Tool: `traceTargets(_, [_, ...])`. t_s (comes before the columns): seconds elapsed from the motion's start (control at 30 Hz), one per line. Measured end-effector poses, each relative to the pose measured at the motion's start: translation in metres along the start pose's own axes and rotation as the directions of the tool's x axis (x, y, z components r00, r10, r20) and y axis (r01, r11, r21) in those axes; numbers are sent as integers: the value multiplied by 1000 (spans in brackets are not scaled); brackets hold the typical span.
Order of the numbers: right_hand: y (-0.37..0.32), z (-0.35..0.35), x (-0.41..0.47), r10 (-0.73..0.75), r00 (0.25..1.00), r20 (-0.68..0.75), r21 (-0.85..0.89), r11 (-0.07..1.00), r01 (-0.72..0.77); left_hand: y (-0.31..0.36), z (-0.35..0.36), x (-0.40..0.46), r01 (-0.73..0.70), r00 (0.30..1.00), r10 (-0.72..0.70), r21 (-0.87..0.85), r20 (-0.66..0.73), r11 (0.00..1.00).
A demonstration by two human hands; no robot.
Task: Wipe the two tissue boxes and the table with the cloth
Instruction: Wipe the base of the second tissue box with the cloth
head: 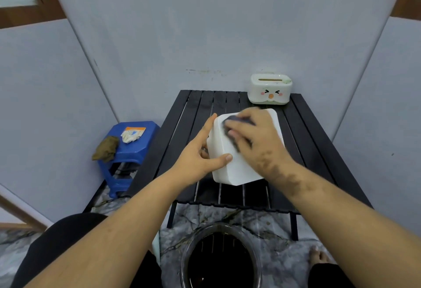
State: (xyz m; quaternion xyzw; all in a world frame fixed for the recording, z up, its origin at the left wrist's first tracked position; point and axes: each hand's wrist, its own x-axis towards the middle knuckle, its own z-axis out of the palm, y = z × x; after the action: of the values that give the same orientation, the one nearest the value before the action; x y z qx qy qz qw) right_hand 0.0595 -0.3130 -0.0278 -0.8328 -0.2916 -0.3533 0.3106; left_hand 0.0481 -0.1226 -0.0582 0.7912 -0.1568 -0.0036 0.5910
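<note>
We find the right hand (255,137) pressing the cloth (230,123) flat on the near tissue box (241,169); the left hand (200,153) grips its left side; its long axis runs away from us.

Both forearms reach forward; left hand (200,151) curled in a grip, right hand (257,137) pressing flat.

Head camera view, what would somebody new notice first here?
First, the two hands at the middle of the black slatted table: the left hand holds a plain white tissue box by its side while the right hand presses a dark cloth onto its top. Next, the second tissue box, with a cartoon face, at the table's far right corner. Then the blue stool on the left.
</note>
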Motion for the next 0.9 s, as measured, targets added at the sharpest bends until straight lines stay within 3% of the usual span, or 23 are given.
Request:
traceTargets(0.1, [-1, -2, 9, -76, 997, 28, -41, 996, 77, -1, -3, 1, -15, 1000, 15, 5, 18, 1000])
traceTargets(0.2, [25, -20, 13, 105, 987, -121, -9, 994, -107, -2, -8, 1, 1, 999, -3, 49, 32, 999])
traceTargets(0.37, [48, -54, -1, 433, 900, -54, 112, 898, -425, -4, -18, 0, -5, 997, -3, 111, 75, 994])
traceTargets(0.43, [53, -60, -6, 589, 808, -28, 327, 769, -550, -1, -23, 0, -14, 996, 4, 118, 91, 993])
traceTargets(0.53, [54, -65, -14, 701, 683, 203, 646, 428, -632, 2, -28, 1, -11, 992, -3, 111, 125, 994])
traceTargets(0.63, [53, -67, -17, 724, 610, 322, 732, 218, -645, 2, -31, 2, 4, 990, -16, 85, 143, 996])
traceTargets(0.77, [52, -68, -20, 734, 554, 393, 746, 98, -658, 3, -27, 3, 55, 992, -54, -6, 116, 998])
traceTargets(0.9, [43, -70, -21, 727, 574, 377, 770, 99, -631, 7, -23, 4, 26, 997, -22, -58, 67, 998])
